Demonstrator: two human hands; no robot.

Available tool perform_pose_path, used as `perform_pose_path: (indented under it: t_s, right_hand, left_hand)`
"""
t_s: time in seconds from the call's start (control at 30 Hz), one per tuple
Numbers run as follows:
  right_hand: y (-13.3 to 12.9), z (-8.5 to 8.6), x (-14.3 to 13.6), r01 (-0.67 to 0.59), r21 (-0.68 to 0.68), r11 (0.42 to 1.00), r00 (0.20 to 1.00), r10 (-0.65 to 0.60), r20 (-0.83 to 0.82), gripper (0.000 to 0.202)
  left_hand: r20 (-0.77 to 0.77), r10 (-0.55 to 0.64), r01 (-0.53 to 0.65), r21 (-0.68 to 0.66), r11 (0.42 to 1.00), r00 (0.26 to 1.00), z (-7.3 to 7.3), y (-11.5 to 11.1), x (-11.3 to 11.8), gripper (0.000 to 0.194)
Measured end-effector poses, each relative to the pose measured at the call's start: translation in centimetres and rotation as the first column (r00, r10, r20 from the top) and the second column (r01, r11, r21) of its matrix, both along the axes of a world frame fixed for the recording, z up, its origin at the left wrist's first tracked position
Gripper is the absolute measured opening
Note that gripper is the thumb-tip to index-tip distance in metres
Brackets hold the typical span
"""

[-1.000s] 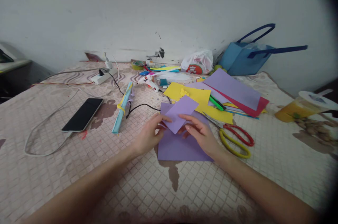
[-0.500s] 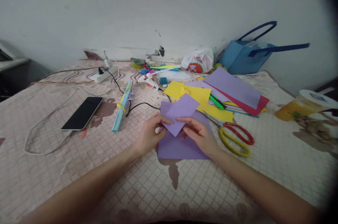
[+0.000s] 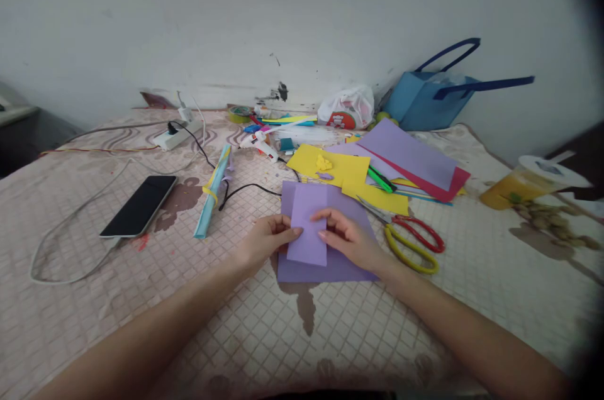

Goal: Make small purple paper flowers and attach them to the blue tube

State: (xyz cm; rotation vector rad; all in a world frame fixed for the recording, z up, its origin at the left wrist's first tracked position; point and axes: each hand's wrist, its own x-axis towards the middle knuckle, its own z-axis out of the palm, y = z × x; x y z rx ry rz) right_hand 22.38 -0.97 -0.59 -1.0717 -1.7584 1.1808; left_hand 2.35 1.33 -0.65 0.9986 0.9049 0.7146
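Observation:
A small purple paper rectangle [image 3: 307,246] stands nearly upright between my hands, above a larger purple sheet [image 3: 352,265] lying on the table. My left hand [image 3: 270,236] grips its left edge, thumb in front and fingers partly hidden behind. On the right edge, my right hand [image 3: 346,236] pinches it between thumb and fingers. Scissors with one red and one yellow handle [image 3: 413,258] lie open just right of the sheet. Beyond the sheet are yellow paper pieces [image 3: 304,164] and a green cutter [image 3: 381,180].
A rolled light-blue paper [image 3: 207,205] and a phone [image 3: 139,206] on a cable lie to the left. Behind are a glue gun [image 3: 264,145] and a power strip [image 3: 177,136]. Purple and red sheets [image 3: 415,155], a drink cup [image 3: 514,189] and a blue bag [image 3: 415,101] occupy the right.
The small purple paper has turned from a diagonal slant to nearly straight up and down, and sits slightly lower. My hands still hold its sides. The whole view has shifted slightly.

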Motion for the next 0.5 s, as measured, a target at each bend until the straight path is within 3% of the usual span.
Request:
perform_pose_path:
  t_s: [0.13,0.23,0.37,0.43,0.5]
  right_hand:
    - [0.8,0.9,2.9,0.247,0.103,0.963,0.967,-0.239,-0.088,0.03]
    - [0.5,1.7,7.1,0.431,0.176,0.885,0.886,-0.452,0.106,0.025]
    - [-1.1,1.7,13.0,0.382,0.232,0.895,0.698,-0.443,0.563,0.023]
    - [-1.7,1.0,15.1,0.356,0.283,0.891,0.596,-0.45,0.666,0.028]
    - [-2.1,0.2,16.4,0.317,0.286,0.904,0.564,-0.422,0.71,0.031]
  left_hand:
    - [-0.024,0.044,-0.044,0.017,0.999,0.999,0.0,-0.1,-0.1,0.028]
    - [-0.033,0.06,-0.059,0.004,0.998,0.998,0.2,0.0,0.0,0.027]
    - [-0.029,0.076,-0.076,-0.013,0.997,0.997,0.2,0.1,0.1,0.027]
    - [-0.019,0.076,-0.076,-0.008,0.997,0.997,0.0,0.1,0.1,0.028]
    - [-0.018,0.072,-0.072,0.0,0.997,0.997,-0.2,0.3,0.1,0.028]
